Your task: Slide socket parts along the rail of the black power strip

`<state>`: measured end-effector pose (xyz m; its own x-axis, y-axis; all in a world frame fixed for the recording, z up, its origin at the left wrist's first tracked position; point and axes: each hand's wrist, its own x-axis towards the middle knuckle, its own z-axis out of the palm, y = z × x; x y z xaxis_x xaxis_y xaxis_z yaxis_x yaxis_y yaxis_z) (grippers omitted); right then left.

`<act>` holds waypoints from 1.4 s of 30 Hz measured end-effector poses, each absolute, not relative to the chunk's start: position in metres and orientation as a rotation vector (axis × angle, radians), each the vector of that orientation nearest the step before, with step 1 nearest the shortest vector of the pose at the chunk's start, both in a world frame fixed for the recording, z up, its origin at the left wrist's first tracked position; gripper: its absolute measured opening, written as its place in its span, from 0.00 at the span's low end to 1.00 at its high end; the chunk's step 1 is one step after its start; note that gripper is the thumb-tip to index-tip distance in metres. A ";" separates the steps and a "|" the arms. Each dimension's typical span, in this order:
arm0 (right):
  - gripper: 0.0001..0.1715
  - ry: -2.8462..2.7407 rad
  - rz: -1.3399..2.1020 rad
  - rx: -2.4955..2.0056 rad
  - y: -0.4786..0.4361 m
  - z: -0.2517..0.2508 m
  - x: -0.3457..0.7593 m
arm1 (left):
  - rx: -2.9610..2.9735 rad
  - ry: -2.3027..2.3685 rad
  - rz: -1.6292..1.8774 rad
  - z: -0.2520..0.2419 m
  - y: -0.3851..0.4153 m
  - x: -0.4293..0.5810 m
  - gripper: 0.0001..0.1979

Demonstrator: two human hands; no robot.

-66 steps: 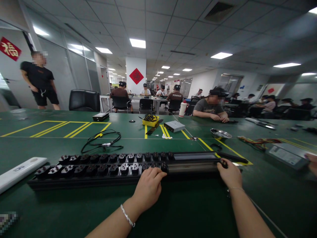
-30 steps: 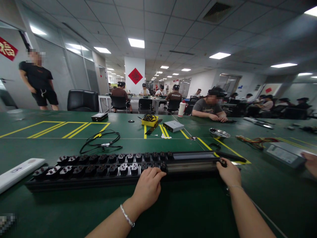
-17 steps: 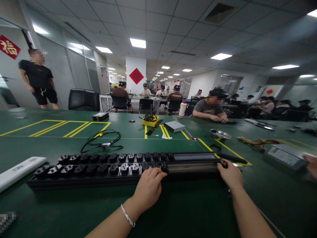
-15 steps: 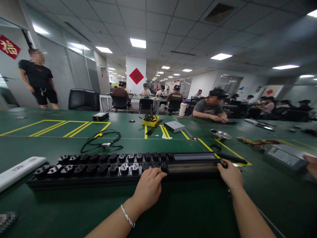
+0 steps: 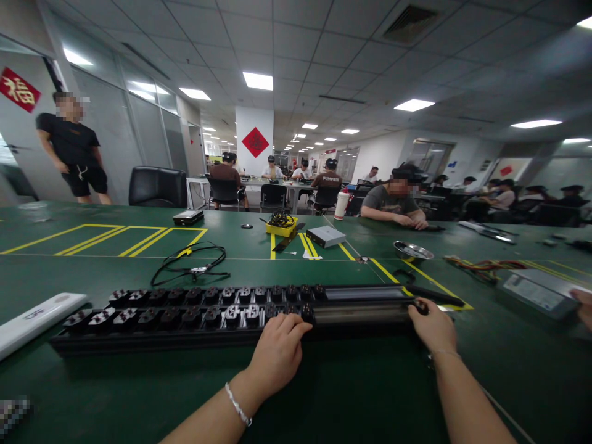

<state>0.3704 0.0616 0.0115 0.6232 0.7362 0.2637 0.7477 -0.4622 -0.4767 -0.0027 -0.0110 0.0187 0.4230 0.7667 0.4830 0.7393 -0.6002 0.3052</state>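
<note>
A long black double-channel rail (image 5: 185, 338) lies across the green table before me. Two rows of black plug adapters (image 5: 213, 316), some with pale prong faces, fill its left and middle parts. My left hand (image 5: 278, 346) is at the near row's right end, its fingers curled against the last adapter (image 5: 306, 312) and the rail's near edge; the fingertips are partly hidden. At the rail's right end my right hand (image 5: 435, 327) pinches a small black piece (image 5: 420, 304), mostly covered by the fingers. Between my hands, the near channel shows a bare metallic strip (image 5: 358, 314).
A white bar-shaped case (image 5: 39, 320) lies left of the rail. Behind are a coiled black cable (image 5: 189, 262), a yellow tray with cables (image 5: 282, 225), a grey box (image 5: 325, 236) and a metal bowl (image 5: 413, 250). A power supply (image 5: 536, 293) sits right, near another person's hand (image 5: 583, 308).
</note>
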 end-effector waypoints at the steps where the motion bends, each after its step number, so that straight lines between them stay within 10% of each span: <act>1: 0.30 -1.162 -0.034 -2.283 0.062 0.011 0.370 | 2.615 1.386 0.922 0.019 -0.011 -0.003 0.21; 42: 0.29 -1.153 -0.024 -2.243 0.059 0.008 0.371 | 2.645 1.378 0.939 0.017 -0.010 -0.004 0.21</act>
<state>0.3708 0.0586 0.0076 0.6205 0.7322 0.2808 0.7433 -0.4350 -0.5083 -0.0037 -0.0103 0.0171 0.4314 0.7501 0.5012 0.7410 -0.6115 0.2774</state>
